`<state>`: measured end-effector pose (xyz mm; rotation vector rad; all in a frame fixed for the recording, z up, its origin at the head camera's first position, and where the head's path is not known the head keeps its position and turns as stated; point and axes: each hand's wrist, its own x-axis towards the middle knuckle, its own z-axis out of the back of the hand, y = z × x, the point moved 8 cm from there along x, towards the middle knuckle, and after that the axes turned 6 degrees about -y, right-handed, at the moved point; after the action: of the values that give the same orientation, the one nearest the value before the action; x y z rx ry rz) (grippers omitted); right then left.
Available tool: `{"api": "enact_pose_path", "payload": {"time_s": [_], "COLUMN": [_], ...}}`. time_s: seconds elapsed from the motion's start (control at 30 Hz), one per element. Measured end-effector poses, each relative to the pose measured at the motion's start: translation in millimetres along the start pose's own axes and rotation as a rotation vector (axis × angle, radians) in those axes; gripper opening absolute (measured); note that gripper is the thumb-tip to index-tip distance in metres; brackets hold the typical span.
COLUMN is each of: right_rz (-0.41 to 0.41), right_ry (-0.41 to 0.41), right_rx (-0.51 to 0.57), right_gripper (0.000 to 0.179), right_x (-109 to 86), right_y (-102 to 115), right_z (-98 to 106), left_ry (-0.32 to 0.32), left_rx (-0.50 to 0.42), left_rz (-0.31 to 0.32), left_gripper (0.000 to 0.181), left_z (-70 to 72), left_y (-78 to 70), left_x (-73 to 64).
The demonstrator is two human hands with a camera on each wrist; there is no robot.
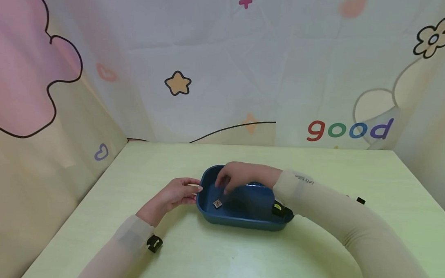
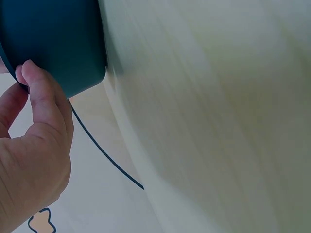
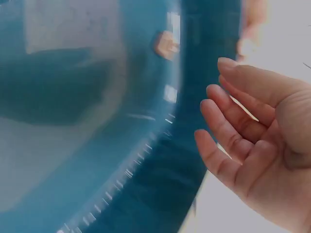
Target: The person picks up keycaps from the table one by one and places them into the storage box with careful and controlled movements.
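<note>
A blue oblong plastic basin [image 1: 249, 223] stands on the table. My left hand [image 1: 177, 193] grips its left end, the thumb at the rim and the fingers against the outer wall. In the left wrist view, that hand [image 2: 43, 126] pinches the edge of the basin [image 2: 58, 39]. Over the basin's left part hangs my right hand [image 1: 237, 176], fingers loosely bent and holding nothing. Just below its fingertips in the head view, a small square piece [image 1: 217, 203] with a dark marking lies on the basin floor. The right wrist view shows the right hand [image 3: 257, 131] with relaxed fingers and an empty palm.
The light table [image 1: 203, 257] reaches back to a printed cloth [image 1: 224, 73] with drawings. A small black object [image 1: 361, 200] lies beyond my right forearm [image 1: 327, 204], which crosses over the basin's right end. A black wrist device [image 1: 154, 243] sits on my left sleeve.
</note>
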<state>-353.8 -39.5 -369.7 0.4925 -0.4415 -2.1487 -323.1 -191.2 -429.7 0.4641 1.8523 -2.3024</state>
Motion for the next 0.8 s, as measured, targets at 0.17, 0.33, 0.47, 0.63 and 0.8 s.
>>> {"api": "enact_pose_path", "payload": {"time_s": [0.17,0.33,0.47,0.63,0.8], "right_rz": [0.016,0.008,-0.041,-0.07,-0.098], "right_ry": [-0.118,-0.218,-0.272,-0.323,-0.364], "right_rx": [0.006,-0.018,-0.027,-0.015,-0.028], "right_gripper": [0.03,0.027,0.025,0.025,0.025], "right_x": [-26.2,-56.7,-81.2,-114.6,-140.5], "right_y": [2.5,1.3,-5.2,-6.6,-8.8], "right_z": [35.5,63.6,79.3,93.2,99.4], "left_ry": [0.007,0.011,0.002,0.004,0.016], "left_rx": [0.0,0.006,0.01,0.004,0.006], "left_rz": [-0.015,-0.026,-0.016,-0.01,-0.014], "left_gripper": [0.039,0.039,0.039,0.04,0.043], "left_z": [-0.2,-1.2,-0.4,-0.4,-2.1], "left_y": [-1.5,-2.1,-1.0,-0.5,-2.6], "left_x": [-1.7,-1.3,0.6,1.1,-1.7]}}
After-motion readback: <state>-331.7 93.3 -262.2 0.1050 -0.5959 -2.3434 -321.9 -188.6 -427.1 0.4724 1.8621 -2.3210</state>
